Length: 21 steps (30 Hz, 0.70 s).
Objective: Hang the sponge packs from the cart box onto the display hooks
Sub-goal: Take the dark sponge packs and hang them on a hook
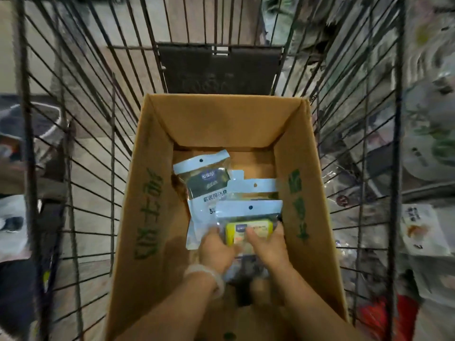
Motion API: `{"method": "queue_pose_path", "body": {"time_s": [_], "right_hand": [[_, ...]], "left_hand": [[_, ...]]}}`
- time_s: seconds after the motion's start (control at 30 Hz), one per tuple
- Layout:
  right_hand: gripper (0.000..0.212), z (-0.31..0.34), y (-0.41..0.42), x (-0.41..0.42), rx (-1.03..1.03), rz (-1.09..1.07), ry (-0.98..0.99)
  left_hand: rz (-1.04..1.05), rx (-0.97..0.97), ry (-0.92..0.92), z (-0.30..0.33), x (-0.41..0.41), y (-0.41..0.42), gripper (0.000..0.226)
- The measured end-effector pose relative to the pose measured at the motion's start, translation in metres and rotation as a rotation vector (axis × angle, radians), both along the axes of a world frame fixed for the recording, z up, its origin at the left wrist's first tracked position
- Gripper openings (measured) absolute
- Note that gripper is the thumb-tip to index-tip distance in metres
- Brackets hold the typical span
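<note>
A: While both forearms reach down into the cardboard box [157, 212], what does each hand have?

B: Left hand [216, 249] and right hand [267, 244] both grip one sponge pack [248, 222], thumbs on its front face, fingers curled under its lower half. A pale bracelet [209, 276] sits on the left wrist.

A: Which way does that pack run?

B: Long axis runs from the person toward the box's far wall. White header strip with its punched hanging hole points to the far wall; the bottom end sits in the hands. Front face is turned up toward the camera.

A: Appearance?

B: Clear plastic sleeve, pale blue-white header, yellow sponge inside with a small label across it. Print too blurred to read.

A: Location?

B: Inside the box, toward its right wall and near end, on top of the other packs.

A: Others in the box?

B: A second pack [206, 183] toward the box's left wall, dark contents, white lower panel with print, header pointing to the far wall and tilted slightly left. A third pack [253, 188] lies between it and the right wall, mostly covered; only its header and hole show. Something dark lies under the wrists at the near end; cannot tell what.

A: And the box itself?

B: Brown, open-topped, green printed characters on the inner side walls. It stands in a wire cart [98, 119], filling most of the basket's width. Blurred packaged goods [428, 143] outside the cart beyond the box's right wall.
</note>
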State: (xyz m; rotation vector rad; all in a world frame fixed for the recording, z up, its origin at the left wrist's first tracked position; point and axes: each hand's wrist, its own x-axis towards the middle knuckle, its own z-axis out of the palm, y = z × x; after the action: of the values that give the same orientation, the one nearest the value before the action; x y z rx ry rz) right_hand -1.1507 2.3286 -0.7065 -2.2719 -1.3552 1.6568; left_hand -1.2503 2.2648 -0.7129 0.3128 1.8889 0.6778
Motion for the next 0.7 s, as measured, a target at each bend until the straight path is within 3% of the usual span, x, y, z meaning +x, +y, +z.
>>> {"method": "queue_pose_path", "body": {"time_s": [0.1,0.23,0.37,0.47,0.7], "right_hand": [[0.068,-0.006,0.019,-0.009,0.063,0.089,-0.017],[0.088,-0.018,0.032,-0.013,-0.044,-0.086,0.032],[0.1,-0.024,0.027,-0.007,-0.072,-0.174,0.12],[0.091,-0.018,0.025,-0.008,-0.08,-0.159,0.158],[0.052,0.003,0.025,-0.038,-0.034,0.125,0.241]], "left_hand": [[0.08,0.1,0.039,-0.006,-0.013,0.018,0.024],[0.068,0.114,-0.22,-0.016,-0.015,0.039,0.043],[0.142,0.126,-0.281,-0.023,-0.003,0.037,0.047],[0.211,0.118,-0.31,-0.018,-0.007,0.029,0.042],[0.541,0.178,-0.297,0.009,-0.05,0.007,0.042]]}}
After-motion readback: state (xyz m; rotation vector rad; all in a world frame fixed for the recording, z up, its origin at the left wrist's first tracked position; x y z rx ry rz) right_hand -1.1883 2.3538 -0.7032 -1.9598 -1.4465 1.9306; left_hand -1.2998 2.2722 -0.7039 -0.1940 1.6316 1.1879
